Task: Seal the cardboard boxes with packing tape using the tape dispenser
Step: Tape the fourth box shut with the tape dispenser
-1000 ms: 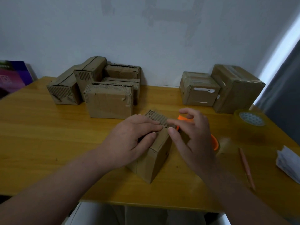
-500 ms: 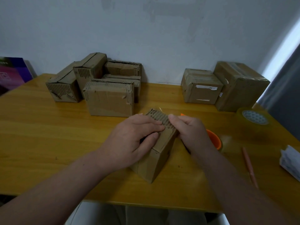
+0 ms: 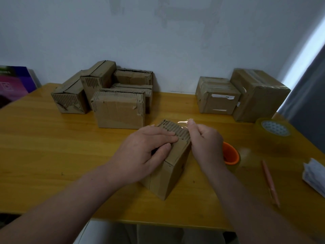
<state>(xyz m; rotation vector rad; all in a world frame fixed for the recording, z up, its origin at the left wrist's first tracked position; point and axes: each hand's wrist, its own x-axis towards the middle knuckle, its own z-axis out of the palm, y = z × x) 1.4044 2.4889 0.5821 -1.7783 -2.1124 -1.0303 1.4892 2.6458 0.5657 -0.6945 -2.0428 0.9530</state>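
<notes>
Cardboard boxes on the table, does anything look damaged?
Yes. The box under the left hand has its far top edge stripped to bare corrugation, where the right hand pinches clear tape; the back-left boxes are torn likewise.

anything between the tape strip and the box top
Only the left hand, resting on the box top; the corrugated far edge by the tape strip, pinched by the right hand, shows bare.

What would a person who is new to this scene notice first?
At the centre, the left hand presses on a small box while the right hand pinches clear tape at its far top edge. A pile of worn boxes stands at the back left of the table, two more at the back right.
</notes>
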